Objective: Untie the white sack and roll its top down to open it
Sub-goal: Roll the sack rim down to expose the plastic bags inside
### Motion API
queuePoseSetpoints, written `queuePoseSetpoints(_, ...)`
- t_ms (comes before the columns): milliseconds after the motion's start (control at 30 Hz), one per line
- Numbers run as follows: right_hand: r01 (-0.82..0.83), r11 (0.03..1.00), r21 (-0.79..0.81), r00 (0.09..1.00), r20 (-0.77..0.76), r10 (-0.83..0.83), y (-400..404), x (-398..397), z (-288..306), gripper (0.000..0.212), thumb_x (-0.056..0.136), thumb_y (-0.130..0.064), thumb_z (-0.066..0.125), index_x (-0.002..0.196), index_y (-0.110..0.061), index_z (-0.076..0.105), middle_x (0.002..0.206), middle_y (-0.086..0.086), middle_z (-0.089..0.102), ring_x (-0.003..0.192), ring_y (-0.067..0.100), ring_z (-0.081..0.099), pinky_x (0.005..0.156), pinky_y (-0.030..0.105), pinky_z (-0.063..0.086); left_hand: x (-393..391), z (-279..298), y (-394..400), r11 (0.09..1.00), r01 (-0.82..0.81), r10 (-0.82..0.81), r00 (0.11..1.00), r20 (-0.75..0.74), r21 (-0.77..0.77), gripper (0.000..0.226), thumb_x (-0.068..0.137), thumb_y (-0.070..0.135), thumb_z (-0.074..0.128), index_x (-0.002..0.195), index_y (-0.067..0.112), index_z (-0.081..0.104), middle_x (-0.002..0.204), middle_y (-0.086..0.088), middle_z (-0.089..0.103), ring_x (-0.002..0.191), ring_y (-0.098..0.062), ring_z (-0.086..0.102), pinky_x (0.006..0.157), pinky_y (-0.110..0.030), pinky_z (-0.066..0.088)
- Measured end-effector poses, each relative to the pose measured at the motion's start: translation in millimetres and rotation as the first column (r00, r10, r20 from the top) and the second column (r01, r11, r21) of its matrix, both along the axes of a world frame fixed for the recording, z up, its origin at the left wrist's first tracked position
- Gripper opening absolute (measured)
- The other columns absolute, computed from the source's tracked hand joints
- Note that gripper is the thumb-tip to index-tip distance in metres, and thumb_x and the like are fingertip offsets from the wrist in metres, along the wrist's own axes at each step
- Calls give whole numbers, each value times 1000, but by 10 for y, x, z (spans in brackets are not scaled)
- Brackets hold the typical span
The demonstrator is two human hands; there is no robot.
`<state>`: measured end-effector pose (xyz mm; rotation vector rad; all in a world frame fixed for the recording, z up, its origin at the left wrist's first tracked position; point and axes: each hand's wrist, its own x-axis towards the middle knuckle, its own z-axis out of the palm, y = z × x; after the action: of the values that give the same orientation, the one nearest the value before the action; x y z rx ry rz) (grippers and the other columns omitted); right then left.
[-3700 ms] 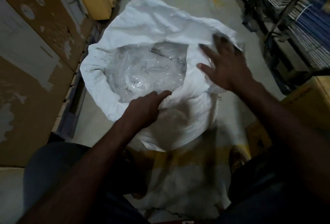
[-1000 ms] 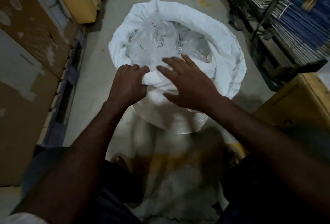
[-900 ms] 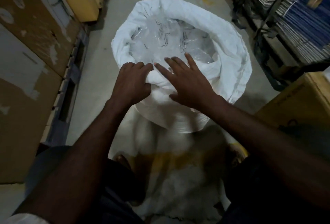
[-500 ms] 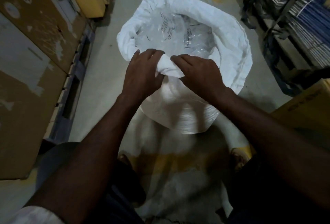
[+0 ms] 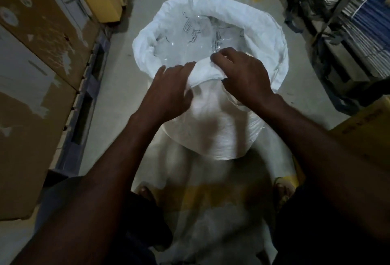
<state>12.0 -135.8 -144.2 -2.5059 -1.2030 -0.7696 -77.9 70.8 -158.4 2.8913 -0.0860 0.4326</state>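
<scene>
1. Sack of white woven fabric stands open on the floor, its top rolled into a thick cuff.
2. Left hand grips the near cuff, fingers curled over the roll.
3. Right hand, just beside it, pinches the same fold.
4. Beyond both hands, a clear plastic liner carries black print, too blurred to read.

Warehouse aisle: stacked cartons, racked stock.

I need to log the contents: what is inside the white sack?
The white sack holds crumpled clear plastic bags with dark printing. What lies inside or under them is covered; both hands hide the near rim.
</scene>
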Motion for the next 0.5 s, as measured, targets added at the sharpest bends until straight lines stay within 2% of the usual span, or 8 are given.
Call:
queuePoseSetpoints(67, -51, 998, -26, 999, -8, 51, 35, 3, -34, 42, 86, -1, 53, 125, -18, 58, 130, 9, 65, 92, 37, 66, 60, 40, 52, -48, 40, -16, 991, 48, -60, 995, -86, -126, 76, 94, 65, 62, 156, 27, 42, 134, 3, 70, 118, -22, 68, 102, -47, 52)
queuePoseSetpoints(100, -84, 996, -38, 996, -14, 83, 59, -6, -39, 42, 87, 0, 51, 125, -18, 57, 133, 9, 63, 96, 37, 66, 62, 40, 51, -71, 55, -12, 984, 43, -57, 995, -78, -173, 75, 94, 68, 63, 154, 28, 44, 130, 4, 72, 114, -21, 70, 96, -45, 55)
queuePoseSetpoints(233, -200, 978, -66, 969, -162, 188, 123, -67, 1, 59, 83, -4, 63, 135, -25, 45, 145, 5, 52, 107, 36, 64, 73, 40, 51, -112, 87, 74, 991, -111, 117, 990, 80, -81, 31, 95, 45, 67, 123, 36, 59, 97, 9, 70, 87, -15, 67, 67, -37, 52)
queuePoseSetpoints(267, -203, 977, -63, 957, -226, 184, 111, -76, 26, 71, 81, -11, 68, 143, -30, 40, 154, 4, 45, 113, 35, 63, 80, 41, 53, -118, 84, 67, 991, -129, 133, 984, 114, -45, 25, 95, 38, 65, 119, 35, 61, 99, 9, 66, 89, -16, 66, 64, -35, 48)
queuePoseSetpoints(333, -161, 978, -136, 953, -280, 118, 69, -89, 51, 103, 77, -22, 77, 161, -38, 20, 168, 8, 26, 125, 36, 58, 94, 46, 54, -118, 43, 9, 995, -103, 103, 981, 166, -7, 28, 97, 27, 66, 124, 34, 63, 121, 10, 63, 97, -15, 67, 64, -29, 40)
queuePoseSetpoints(400, -102, 970, -222, 959, -282, 36, 36, -59, 7, 125, 73, -25, 83, 165, -43, -1, 172, 12, 16, 123, 40, 58, 97, 50, 54, -98, -19, -76, 999, -43, 35, 976, 213, 31, 33, 98, 16, 64, 127, 31, 64, 146, 8, 57, 103, -15, 71, 64, -27, 39)
queuePoseSetpoints(467, -57, 980, -191, 960, -280, 1, 25, 19, -45, 122, 75, -23, 83, 165, -42, 2, 170, 13, 24, 119, 41, 59, 96, 49, 54, -69, -82, -142, 998, -22, 7, 974, 226, 63, 36, 99, 5, 56, 127, 27, 62, 155, 4, 54, 106, -20, 72, 61, -30, 45)
queuePoseSetpoints(500, -44, 988, -148, 971, -238, 8, 20, 63, -58, 110, 78, -22, 79, 165, -38, 14, 166, 13, 33, 118, 39, 60, 96, 48, 53, -62, -96, -168, 997, -36, 20, 973, 228, 63, 39, 99, 2, 54, 129, 26, 60, 155, 4, 54, 106, -22, 72, 60, -33, 49)
